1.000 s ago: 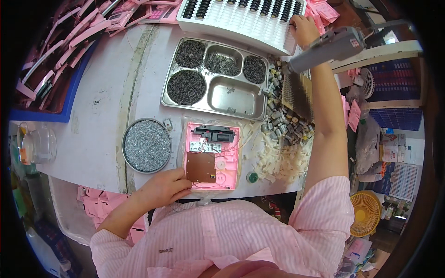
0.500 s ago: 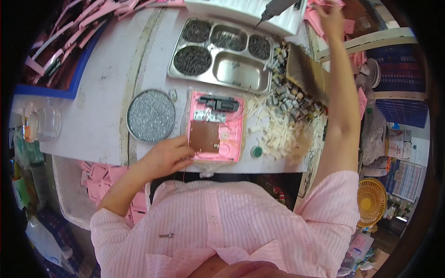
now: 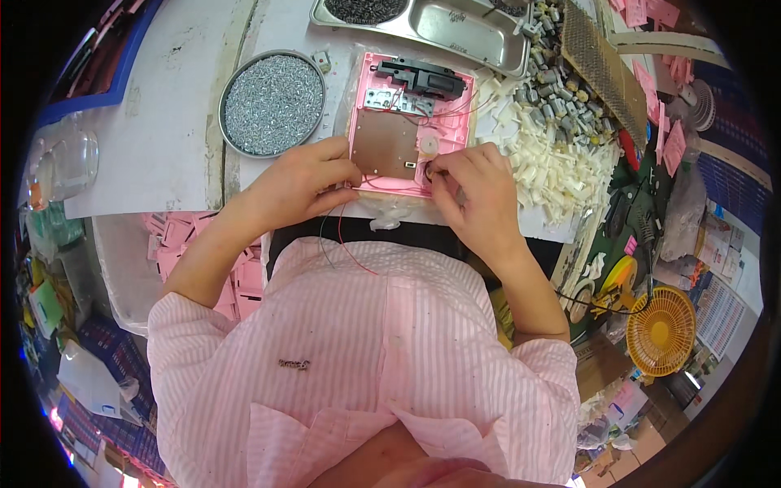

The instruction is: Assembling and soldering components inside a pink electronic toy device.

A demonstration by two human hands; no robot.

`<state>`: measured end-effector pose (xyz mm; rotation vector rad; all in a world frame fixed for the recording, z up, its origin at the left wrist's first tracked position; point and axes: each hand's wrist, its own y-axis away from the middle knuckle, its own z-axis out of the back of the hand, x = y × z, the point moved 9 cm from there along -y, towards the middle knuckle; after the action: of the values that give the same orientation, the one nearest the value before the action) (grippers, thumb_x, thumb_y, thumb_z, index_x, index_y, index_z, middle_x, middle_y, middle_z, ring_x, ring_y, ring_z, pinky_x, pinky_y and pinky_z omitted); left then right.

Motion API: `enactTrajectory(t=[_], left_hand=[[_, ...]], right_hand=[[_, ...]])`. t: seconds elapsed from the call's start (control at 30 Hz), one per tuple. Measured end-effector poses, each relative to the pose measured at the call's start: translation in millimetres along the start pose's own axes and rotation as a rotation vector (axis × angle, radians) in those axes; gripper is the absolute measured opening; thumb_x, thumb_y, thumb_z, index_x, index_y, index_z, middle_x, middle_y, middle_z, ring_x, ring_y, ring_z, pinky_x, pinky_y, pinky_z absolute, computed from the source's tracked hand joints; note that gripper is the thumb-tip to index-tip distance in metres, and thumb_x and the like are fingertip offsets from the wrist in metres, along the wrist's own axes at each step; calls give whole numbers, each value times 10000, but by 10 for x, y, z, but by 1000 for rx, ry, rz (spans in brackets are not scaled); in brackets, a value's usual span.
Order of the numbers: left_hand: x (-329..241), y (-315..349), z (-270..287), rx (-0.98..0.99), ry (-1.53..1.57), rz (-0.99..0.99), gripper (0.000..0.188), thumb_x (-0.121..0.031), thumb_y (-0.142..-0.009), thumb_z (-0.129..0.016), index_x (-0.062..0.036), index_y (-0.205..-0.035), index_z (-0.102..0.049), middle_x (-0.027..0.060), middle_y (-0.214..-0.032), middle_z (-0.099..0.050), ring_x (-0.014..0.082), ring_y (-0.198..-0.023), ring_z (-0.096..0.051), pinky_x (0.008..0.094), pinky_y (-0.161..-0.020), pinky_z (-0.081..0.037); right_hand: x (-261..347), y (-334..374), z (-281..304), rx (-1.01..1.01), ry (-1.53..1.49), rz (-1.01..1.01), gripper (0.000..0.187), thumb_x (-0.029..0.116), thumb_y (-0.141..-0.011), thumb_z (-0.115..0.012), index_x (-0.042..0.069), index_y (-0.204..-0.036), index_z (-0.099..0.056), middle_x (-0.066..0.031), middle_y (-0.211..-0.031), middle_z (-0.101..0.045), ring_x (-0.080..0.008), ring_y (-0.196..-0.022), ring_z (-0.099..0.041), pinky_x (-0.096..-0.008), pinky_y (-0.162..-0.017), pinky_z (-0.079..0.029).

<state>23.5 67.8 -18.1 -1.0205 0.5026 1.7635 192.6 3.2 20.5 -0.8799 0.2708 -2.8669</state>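
You're working over the open pink housing [image 3: 457, 126], which is lying on the tabletop [image 3: 146, 138] between and just ahead of your hands. Your left hand [image 3: 313, 180] is curling at its lower left corner, thumb near fingers; can't tell if it's gripping an edge or a wire. Your right hand [image 3: 480, 191] is pinching, thumb and forefinger nearly closed, on what looks like a small dark part [image 3: 429, 172] at the lower right corner; fingertips are hiding most of it. Loose red wire [image 3: 348, 254] is hanging below your left hand, so you're risking a snag or trapped lead. Best be bracing the housing lightly with the left, seating the part square with the right, not pressing on the brown board [image 3: 386, 146] between them.
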Motion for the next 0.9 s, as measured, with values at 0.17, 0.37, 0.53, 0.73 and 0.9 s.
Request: enactTrajectory(t=[0.17,0.37,0.53,0.73,0.9], left_hand=[[-10,28,15,-40,6,-4,204,-99,-805,-789,-45,-955,-663,97,-859,-542,272,-755,-582,370,-644,-474],[5,15,1,-46,40,7,205,-76,-796,-790,-47,-954,-663,84,-854,-541,250,-746,-576,354,-635,-469],[23,28,-4,-37,52,40,206,-50,-783,-793,-53,-946,-667,74,-838,-540,231,-741,-572,344,-623,-464],[14,-13,-5,-31,22,12,211,-44,-773,-799,-60,-941,-672,66,-827,-535,226,-731,-561,336,-612,-457],[34,21,-6,-10,17,79,214,-50,-772,-800,-57,-940,-669,71,-822,-525,234,-737,-561,348,-620,-454]], right_hand=[[24,17,43,-55,16,60,169,78,-748,-788,58,-877,-682,-50,-839,-693,-267,-825,-589,-369,-747,-475],[38,85,-66,-90,131,163,207,128,-700,-839,88,-841,-692,-25,-887,-691,-243,-836,-583,-360,-755,-465],[-117,149,-55,-232,-115,212,205,108,-665,-860,87,-796,-704,-22,-883,-708,-229,-800,-590,-355,-700,-458],[-114,193,-36,-247,-56,231,196,113,-672,-848,85,-798,-700,-19,-901,-714,-226,-805,-588,-356,-692,-448],[66,84,13,-93,91,219,179,132,-698,-814,85,-800,-674,-14,-927,-695,-233,-856,-584,-374,-731,-447]])
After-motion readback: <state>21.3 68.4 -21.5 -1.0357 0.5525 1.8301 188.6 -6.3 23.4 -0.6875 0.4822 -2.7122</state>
